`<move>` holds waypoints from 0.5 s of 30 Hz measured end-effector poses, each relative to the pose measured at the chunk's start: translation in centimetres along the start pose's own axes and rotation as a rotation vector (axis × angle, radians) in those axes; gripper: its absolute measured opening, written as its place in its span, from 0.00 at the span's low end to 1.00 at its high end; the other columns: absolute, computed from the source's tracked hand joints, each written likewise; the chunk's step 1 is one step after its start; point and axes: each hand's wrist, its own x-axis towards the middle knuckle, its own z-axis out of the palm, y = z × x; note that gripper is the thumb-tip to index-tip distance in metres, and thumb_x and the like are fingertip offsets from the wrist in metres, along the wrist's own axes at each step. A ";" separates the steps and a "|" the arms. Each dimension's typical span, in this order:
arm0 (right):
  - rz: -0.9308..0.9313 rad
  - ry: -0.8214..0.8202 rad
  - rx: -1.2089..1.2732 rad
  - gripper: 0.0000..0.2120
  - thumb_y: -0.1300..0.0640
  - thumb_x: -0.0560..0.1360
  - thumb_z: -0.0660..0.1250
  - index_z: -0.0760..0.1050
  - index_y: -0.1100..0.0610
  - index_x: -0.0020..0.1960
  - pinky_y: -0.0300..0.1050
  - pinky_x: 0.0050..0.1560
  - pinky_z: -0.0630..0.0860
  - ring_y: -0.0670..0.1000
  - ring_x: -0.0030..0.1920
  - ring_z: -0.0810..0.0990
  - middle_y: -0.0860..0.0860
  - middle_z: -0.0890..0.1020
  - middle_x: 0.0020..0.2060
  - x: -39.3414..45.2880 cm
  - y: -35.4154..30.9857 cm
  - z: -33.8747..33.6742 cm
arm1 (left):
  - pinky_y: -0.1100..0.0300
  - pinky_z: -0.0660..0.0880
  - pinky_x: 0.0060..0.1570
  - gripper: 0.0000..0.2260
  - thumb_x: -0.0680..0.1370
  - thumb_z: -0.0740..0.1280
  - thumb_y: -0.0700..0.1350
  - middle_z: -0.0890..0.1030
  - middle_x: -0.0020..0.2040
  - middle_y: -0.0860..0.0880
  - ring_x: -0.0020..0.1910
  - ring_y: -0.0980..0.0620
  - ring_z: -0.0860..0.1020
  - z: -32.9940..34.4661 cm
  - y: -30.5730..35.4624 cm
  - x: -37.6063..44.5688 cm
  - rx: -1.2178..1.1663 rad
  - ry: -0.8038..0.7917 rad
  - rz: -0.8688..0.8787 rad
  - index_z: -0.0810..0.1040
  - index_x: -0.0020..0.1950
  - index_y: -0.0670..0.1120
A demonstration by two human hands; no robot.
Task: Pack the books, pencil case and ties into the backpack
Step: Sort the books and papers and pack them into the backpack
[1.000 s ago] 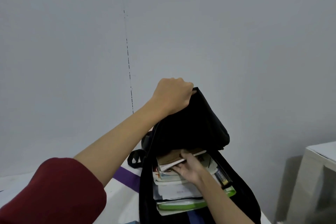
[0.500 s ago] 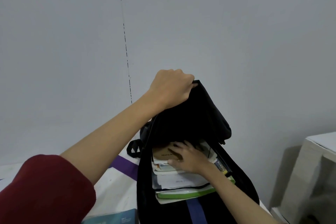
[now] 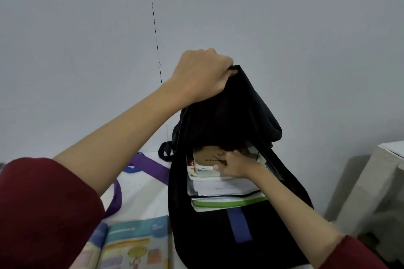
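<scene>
A black backpack (image 3: 236,231) lies open on the white table (image 3: 142,194). My left hand (image 3: 201,74) grips its top flap and holds it lifted. Several books (image 3: 218,194) sit stacked inside, a brown one (image 3: 205,156) on top and a green-edged one (image 3: 229,202) at the bottom. My right hand (image 3: 236,164) reaches into the opening with its fingers curled on the brown book's edge, fingertips hidden under the flap. A colourful book (image 3: 133,244) lies on the table left of the backpack.
A purple strap (image 3: 150,168) runs across the table to the left of the backpack. A grey wall stands close behind. A pale piece of furniture (image 3: 371,183) sits at the right, beyond the table edge.
My right hand has pushed deeper under the flap along the top books. The view has tilted down, bringing the colourful book and more of the purple strap into sight.
</scene>
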 end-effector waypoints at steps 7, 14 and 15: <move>0.025 0.073 0.029 0.26 0.44 0.80 0.56 0.57 0.46 0.76 0.56 0.72 0.59 0.61 0.72 0.61 0.57 0.63 0.73 2.3 1.7 0.4 | 0.56 0.60 0.35 0.17 0.82 0.51 0.53 0.77 0.45 0.43 0.45 0.39 0.76 -0.2 0.8 0.1 0.015 -0.014 0.036 0.75 0.53 0.44; -0.004 0.186 0.172 0.22 0.49 0.77 0.64 0.70 0.51 0.70 0.46 0.65 0.69 0.55 0.65 0.72 0.51 0.75 0.64 2.9 1.4 1.0 | 0.57 0.58 0.34 0.17 0.82 0.51 0.53 0.75 0.41 0.45 0.44 0.40 0.76 0.2 0.4 0.4 -0.009 0.000 0.028 0.76 0.52 0.45; 0.010 0.212 0.177 0.20 0.50 0.77 0.64 0.72 0.52 0.68 0.46 0.64 0.69 0.55 0.65 0.72 0.51 0.75 0.64 3.0 1.5 1.4 | 0.57 0.57 0.33 0.17 0.82 0.51 0.53 0.75 0.41 0.45 0.44 0.40 0.76 0.3 0.4 0.4 -0.008 0.005 0.033 0.75 0.52 0.45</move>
